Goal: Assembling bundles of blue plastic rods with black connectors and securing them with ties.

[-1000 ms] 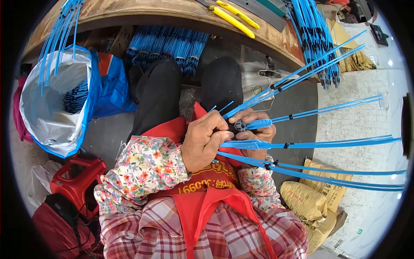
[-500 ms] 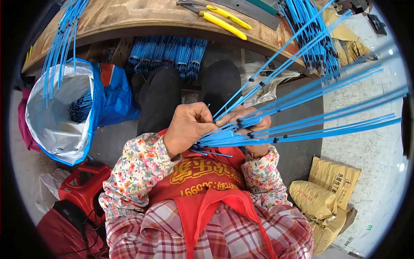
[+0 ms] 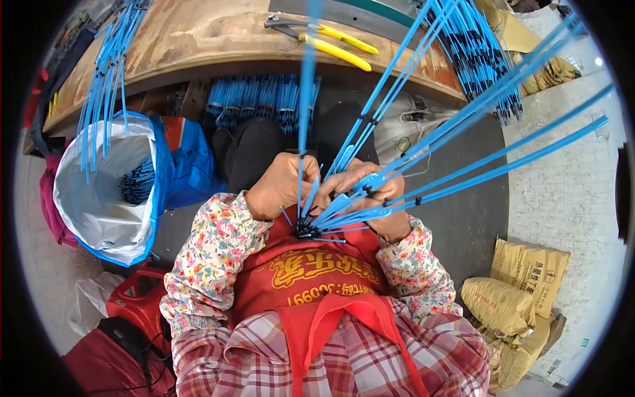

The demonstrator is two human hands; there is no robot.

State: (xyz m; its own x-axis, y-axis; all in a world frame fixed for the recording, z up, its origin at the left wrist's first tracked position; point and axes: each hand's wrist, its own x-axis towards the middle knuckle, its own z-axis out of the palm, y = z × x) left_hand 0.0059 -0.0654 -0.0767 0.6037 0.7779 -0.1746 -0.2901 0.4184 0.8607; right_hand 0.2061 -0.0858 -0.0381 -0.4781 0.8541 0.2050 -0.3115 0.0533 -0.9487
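Observation:
Over my lap, several long thin blue rods [image 3: 463,173] with black joints fan out from a small black hub [image 3: 305,228], like the ribs of an umbrella frame. My left hand [image 3: 281,180] pinches one blue rod [image 3: 303,126] that stands almost straight up and is blurred at its top. Beside it, my right hand [image 3: 370,188] is closed around several other rods, which spread up and to the right. Flat blue pieces [image 3: 370,182] on the rods show against the right fingers. The fingertips of both hands are close together, just above the hub.
Yellow-handled pliers [image 3: 340,49] lie on the wooden bench [image 3: 218,33]. More blue rods hang at the bench's left [image 3: 109,86] and right [image 3: 473,59]. An open blue-and-white sack [image 3: 96,225] stands at left, with bundles inside. Brown paper sacks [image 3: 503,304] lie at right.
One rod has swung upright in my left hand. The fan of rods has turned upward and spread apart, uncovering the black hub. My right hand still holds its rods.

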